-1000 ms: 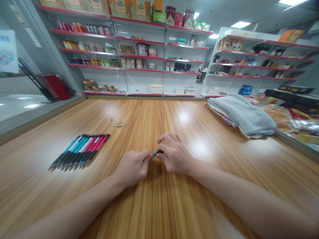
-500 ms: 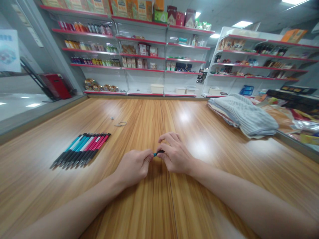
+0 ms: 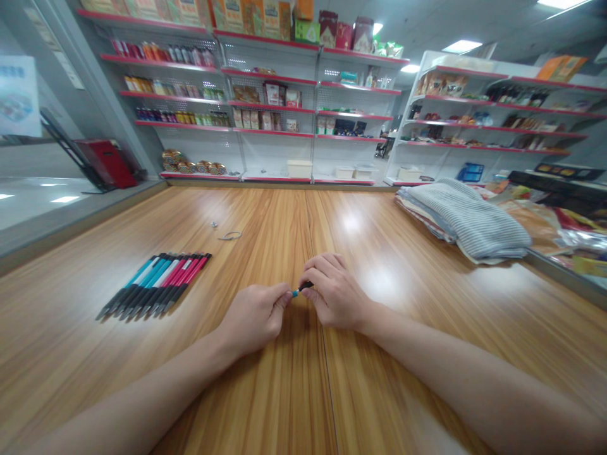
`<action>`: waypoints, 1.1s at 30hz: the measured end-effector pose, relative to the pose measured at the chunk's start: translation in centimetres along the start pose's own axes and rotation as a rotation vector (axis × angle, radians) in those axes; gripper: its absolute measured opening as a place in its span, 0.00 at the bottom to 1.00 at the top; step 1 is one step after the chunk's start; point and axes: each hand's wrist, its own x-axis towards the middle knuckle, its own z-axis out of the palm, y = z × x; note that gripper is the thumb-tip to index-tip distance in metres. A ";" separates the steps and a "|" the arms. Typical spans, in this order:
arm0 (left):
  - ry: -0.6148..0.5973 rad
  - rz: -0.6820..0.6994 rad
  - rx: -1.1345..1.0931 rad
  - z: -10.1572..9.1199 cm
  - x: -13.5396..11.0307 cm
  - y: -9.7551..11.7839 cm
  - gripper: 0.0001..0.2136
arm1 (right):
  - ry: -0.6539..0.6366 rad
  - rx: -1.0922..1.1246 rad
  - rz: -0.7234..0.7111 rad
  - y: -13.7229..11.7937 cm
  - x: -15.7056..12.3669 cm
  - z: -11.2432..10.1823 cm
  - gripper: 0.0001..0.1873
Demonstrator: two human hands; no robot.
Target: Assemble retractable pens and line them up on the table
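Observation:
Between my two hands is a pen, mostly hidden by the fingers. Its blue barrel [image 3: 294, 294] pokes out of the closed thumb and fingers of my left hand [image 3: 256, 316]. Thumb and fingers of my right hand [image 3: 336, 294] are closed on the pen's black part [image 3: 306, 285], beside the blue end. Whether the two parts are fully joined I cannot tell. Left of my hands, a row of pens [image 3: 154, 284] lies slanted on the wooden table, with blue, white and pink barrels and black grips.
Farther back on the table are a thin ring-shaped loop [image 3: 231, 236] and a tiny metallic piece [image 3: 214, 225]. Folded striped cloths [image 3: 474, 218] are stacked at the right, beside assorted packages [image 3: 540, 221]. Stocked shelves [image 3: 270, 133] stand beyond the table's far edge.
The black part has tilted slightly upward in my right fingers, and a little more of the pen shows between my hands. My left hand and the row of pens stay put.

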 end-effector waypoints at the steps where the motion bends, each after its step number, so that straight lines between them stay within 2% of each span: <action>1: 0.004 -0.001 -0.009 0.0 0.0 0.0 0.14 | 0.004 -0.001 0.005 0.0 0.0 0.0 0.05; 7: 0.046 0.007 -0.175 -0.3 0.0 0.2 0.14 | 0.053 0.001 0.008 0.0 0.1 -0.2 0.05; 11: 0.070 -0.011 -0.174 -0.1 0.0 0.4 0.14 | 0.094 0.007 -0.001 -0.1 0.0 -0.2 0.05; 16: 0.109 -0.071 -0.163 -0.2 0.1 0.6 0.14 | 0.194 0.007 0.110 0.2 -0.1 -0.1 0.05; 23: 0.112 -0.094 -0.170 -0.4 0.2 0.5 0.12 | 0.247 0.041 0.244 1.0 -0.1 0.3 0.05; 33: 0.166 -0.211 -0.156 -0.3 0.5 0.1 0.13 | 0.301 0.151 0.381 2.6 0.0 1.0 0.07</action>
